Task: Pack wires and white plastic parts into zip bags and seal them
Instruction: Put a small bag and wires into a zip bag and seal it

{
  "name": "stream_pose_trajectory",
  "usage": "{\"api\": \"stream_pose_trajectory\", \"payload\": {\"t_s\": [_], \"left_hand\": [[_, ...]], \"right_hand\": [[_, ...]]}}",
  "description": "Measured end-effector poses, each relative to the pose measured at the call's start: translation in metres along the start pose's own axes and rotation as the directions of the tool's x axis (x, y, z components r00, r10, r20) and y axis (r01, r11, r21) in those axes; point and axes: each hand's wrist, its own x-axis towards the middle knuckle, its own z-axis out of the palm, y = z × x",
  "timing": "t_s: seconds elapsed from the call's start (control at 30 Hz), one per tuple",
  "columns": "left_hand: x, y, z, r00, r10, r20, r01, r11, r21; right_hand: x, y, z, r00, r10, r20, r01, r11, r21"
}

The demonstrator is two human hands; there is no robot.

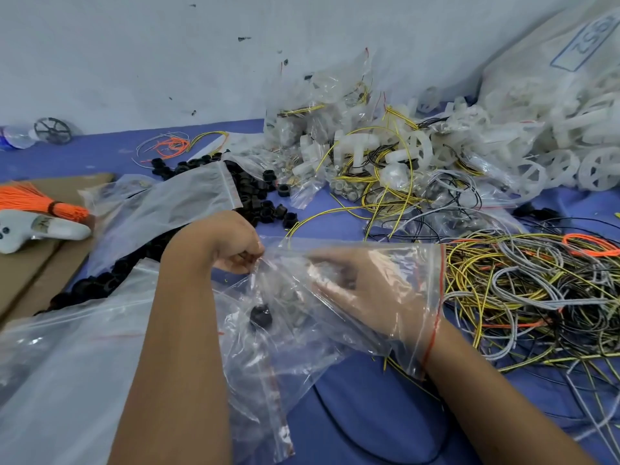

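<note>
1. Reaching deep inside a clear zip bag (335, 330) at centre, near the viewer: right hand (365, 290), covered to the wrist by the plastic, red seal strip lying across the wrist.
2. Fingers of that hand seen only through crinkled plastic, pointing left; cannot tell whether apart or closed on anything.
3. Pinching the far left edge of the same bag: left hand (235, 246), fingers curled tight on the plastic.
4. Lying inside the bag, toward its near left part: one small black ring (260, 315), with pale small pieces blurred around it.
5. Heaped at right, just beside the bag's open mouth: tangle of wires (523, 297) in yellow, grey, black and orange.
6. Piled at far centre and far right: white plastic parts (385, 146), some wheel-shaped, mixed with filled bags and yellow wire loops.
7. Scattered at left of centre, partly under loose empty bags (174, 203): black rings (265, 196).
8. Resting at far left on brown cardboard (30, 266): orange wire bundle (37, 203) and a pale tool (37, 229).
9. Spread beneath everything: blue table cover (352, 414).
10. Standing behind: scuffed white wall (134, 62), a clear bottle (16, 137) at its foot, far left.
</note>
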Motion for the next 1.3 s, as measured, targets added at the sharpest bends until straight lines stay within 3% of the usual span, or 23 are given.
{"api": "stream_pose_trajectory", "payload": {"t_s": [0.07,0.13,0.27,0.33,0.37,0.43,0.47,0.53,0.6,0.63,0.73,0.8,0.87,1.13,1.23,1.3], "left_hand": [[0.001,0.000,-0.003,1.000,-0.011,-0.024,0.010,1.000,-0.029],[0.004,0.000,-0.007,0.997,-0.034,-0.065,0.030,0.997,-0.071],[0.009,-0.003,-0.012,0.986,-0.106,-0.127,0.092,0.990,-0.109],[0.010,-0.003,-0.012,0.981,-0.120,-0.153,0.103,0.988,-0.113],[0.011,-0.004,-0.013,0.978,-0.111,-0.179,0.098,0.992,-0.080],[0.010,-0.004,-0.015,0.951,-0.038,-0.307,0.041,0.999,0.005],[0.009,-0.001,-0.014,0.912,0.036,-0.409,-0.023,0.999,0.035],[0.003,0.014,-0.004,0.752,0.208,-0.625,-0.244,0.969,0.029],[-0.003,0.039,0.017,0.557,0.192,-0.808,-0.487,0.864,-0.130],[-0.005,0.053,0.031,0.530,0.139,-0.837,-0.578,0.781,-0.236],[-0.004,0.079,0.082,0.662,0.121,-0.739,-0.644,0.597,-0.479],[0.000,0.077,0.111,0.740,0.167,-0.652,-0.593,0.619,-0.515],[0.007,0.069,0.123,0.765,0.147,-0.627,-0.541,0.676,-0.501],[0.027,0.038,0.097,0.675,-0.108,-0.730,-0.372,0.805,-0.462],[0.025,0.038,0.095,0.660,-0.129,-0.740,-0.355,0.815,-0.459],[0.023,0.041,0.094,0.635,-0.084,-0.768,-0.400,0.814,-0.420]], "right_hand": [[0.004,0.003,-0.002,0.987,0.015,-0.161,-0.030,0.996,-0.089],[0.008,0.014,-0.006,0.964,0.030,-0.263,-0.030,1.000,0.006],[0.008,0.011,-0.007,0.975,-0.010,-0.221,0.059,0.975,0.214],[0.015,0.007,-0.010,0.959,0.106,-0.261,-0.010,0.939,0.344],[0.017,0.003,-0.017,0.943,0.211,-0.256,-0.075,0.887,0.456],[0.018,-0.005,-0.031,0.930,0.336,-0.146,-0.125,0.665,0.736],[0.016,-0.007,-0.036,0.939,0.324,-0.118,-0.088,0.554,0.828],[0.007,-0.010,-0.039,0.950,0.290,-0.120,-0.035,0.479,0.877],[0.006,-0.012,-0.035,0.944,0.321,-0.072,-0.116,0.527,0.842],[0.007,-0.009,-0.034,0.934,0.356,-0.023,-0.187,0.543,0.819],[0.009,-0.009,-0.033,0.912,0.403,0.077,-0.309,0.551,0.775],[0.008,-0.008,-0.032,0.929,0.367,0.045,-0.283,0.627,0.726],[0.007,-0.008,-0.031,0.936,0.351,0.032,-0.264,0.639,0.723],[-0.002,0.001,-0.042,0.965,0.200,0.170,-0.260,0.815,0.518],[0.001,0.006,-0.044,0.989,0.124,-0.085,-0.081,0.916,0.394],[0.002,0.010,-0.047,0.943,0.126,-0.307,-0.034,0.957,0.289]]}}
